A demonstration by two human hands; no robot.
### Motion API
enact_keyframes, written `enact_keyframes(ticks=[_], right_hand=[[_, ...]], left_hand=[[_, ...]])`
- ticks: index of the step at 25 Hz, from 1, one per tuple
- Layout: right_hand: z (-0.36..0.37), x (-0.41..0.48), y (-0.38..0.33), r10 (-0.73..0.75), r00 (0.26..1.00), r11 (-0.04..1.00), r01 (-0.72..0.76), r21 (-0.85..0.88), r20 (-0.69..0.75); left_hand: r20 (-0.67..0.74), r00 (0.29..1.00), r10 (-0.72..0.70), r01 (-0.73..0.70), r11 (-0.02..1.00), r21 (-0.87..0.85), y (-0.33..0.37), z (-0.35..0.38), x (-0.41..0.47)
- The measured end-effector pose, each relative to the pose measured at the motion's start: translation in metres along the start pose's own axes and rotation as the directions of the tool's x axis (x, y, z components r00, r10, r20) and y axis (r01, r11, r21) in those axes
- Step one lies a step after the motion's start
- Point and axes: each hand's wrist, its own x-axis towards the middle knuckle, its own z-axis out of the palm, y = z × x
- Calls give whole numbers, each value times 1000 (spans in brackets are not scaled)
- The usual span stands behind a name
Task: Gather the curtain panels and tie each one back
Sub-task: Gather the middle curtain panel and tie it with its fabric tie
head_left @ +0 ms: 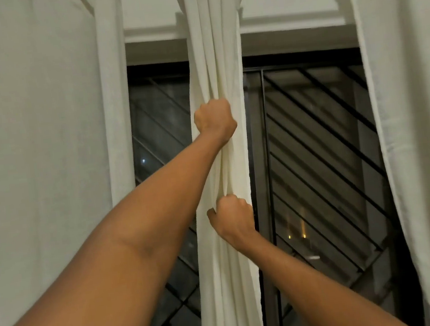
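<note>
My left hand (214, 120) fisted round the bunched cream fabric curtain panel (212, 56) mid-window, my right hand (232, 217) gripping it just below, fingertips buried in folds, panel's top and hem cut off, dark barred window (313, 138) behind

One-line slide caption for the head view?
Gathered middle curtain panel gripped by left hand above right hand, at a barred window.

Three curtain panels (213, 55) are counted across the one window (314, 151); two hands (216, 121) are seen before it.
</note>
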Motion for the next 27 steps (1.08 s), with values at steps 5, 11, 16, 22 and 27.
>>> enact_keyframes(ticks=[5, 11, 16, 22, 27], right_hand=[[20, -14, 8, 45, 998, 999, -44, -4, 47], [36, -36, 18, 122, 991, 985, -127, 113, 50], [32, -35, 14, 57, 997, 996, -52, -77, 57], [67, -83, 24, 131, 984, 989, -121, -89, 123], [100, -115, 30, 200, 963, 976, -180, -122, 183]], left_hand=[[111, 994, -21, 24, 1000, -19, -17, 46, -67], [236, 971, -24, 38, 998, -56, -37, 93, -149], [246, 969, 25, -9, 998, -64, -30, 61, -123], [288, 957, 40, -18, 997, -78, -36, 88, -175], [284, 956, 68, -33, 991, -126, -40, 103, -191]])
